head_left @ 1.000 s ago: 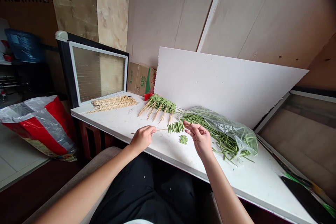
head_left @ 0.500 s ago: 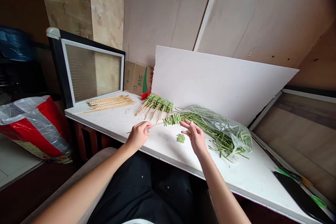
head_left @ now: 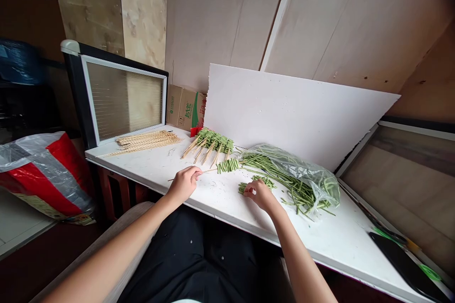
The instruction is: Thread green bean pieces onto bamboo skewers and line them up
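Observation:
Pinched in my left hand (head_left: pixel 185 183) is a thin bamboo skewer (head_left: pixel 209 170), held by its bare end. A row of cut green bean pieces (head_left: pixel 228 165) is threaded side by side along its far part, just above the table. My right hand (head_left: pixel 262 196) is down at a small row of loose cut bean pieces (head_left: pixel 242 188), its fingertips closed at the near right edge and partly hiding what they grip. Behind that hand lies another small heap of cut bean pieces (head_left: pixel 265 181).
Finished bean skewers (head_left: pixel 216 141) are stacked at the back of the white table (head_left: pixel 213 194). Bare skewers (head_left: pixel 147 141) lie left. Long green beans (head_left: pixel 284 177) spill from a clear plastic bag (head_left: pixel 325 180) at right. A black phone (head_left: pixel 405 262) rests at the right edge.
My right hand has come down from the tip of the skewer to the loose bean pieces, and its fingers have closed. My left hand still holds the skewer, slightly lower and further left.

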Available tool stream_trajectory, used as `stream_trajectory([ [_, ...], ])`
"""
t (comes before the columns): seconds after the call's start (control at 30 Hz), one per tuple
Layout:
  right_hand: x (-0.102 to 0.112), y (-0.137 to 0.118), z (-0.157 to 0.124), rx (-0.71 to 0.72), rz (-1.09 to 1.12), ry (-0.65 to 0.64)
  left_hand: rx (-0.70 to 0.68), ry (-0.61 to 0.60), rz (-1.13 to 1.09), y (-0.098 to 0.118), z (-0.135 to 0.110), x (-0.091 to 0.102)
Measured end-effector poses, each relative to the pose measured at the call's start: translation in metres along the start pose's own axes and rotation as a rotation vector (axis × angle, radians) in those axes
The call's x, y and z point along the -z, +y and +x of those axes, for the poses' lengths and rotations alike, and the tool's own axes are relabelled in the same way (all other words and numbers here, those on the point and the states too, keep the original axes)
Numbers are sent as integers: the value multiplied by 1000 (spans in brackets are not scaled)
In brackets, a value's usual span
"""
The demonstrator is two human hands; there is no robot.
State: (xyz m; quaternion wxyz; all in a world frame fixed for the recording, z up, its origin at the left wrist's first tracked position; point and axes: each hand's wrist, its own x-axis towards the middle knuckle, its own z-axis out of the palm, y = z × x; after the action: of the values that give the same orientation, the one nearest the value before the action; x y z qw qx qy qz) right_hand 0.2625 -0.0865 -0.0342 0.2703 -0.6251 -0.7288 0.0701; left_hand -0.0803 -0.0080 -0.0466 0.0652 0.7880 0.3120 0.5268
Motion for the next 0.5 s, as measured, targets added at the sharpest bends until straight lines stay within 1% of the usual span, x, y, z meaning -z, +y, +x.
stream_trajectory([
  [0.13, -2, -5, 0, 22, -58, -32, -5, -20, 8, 1, 0, 1],
  [0.27, -5, -7, 0, -16, -105, -60, -34, -16, 8, 1, 0, 2],
  [0.4, -9, -5, 0, -39, -145, -38, -46, -10, 18, 1, 1, 2],
  [0.5, -4, -6, 0, -22, -84, -13, -45, -13, 22, 0, 1, 2],
])
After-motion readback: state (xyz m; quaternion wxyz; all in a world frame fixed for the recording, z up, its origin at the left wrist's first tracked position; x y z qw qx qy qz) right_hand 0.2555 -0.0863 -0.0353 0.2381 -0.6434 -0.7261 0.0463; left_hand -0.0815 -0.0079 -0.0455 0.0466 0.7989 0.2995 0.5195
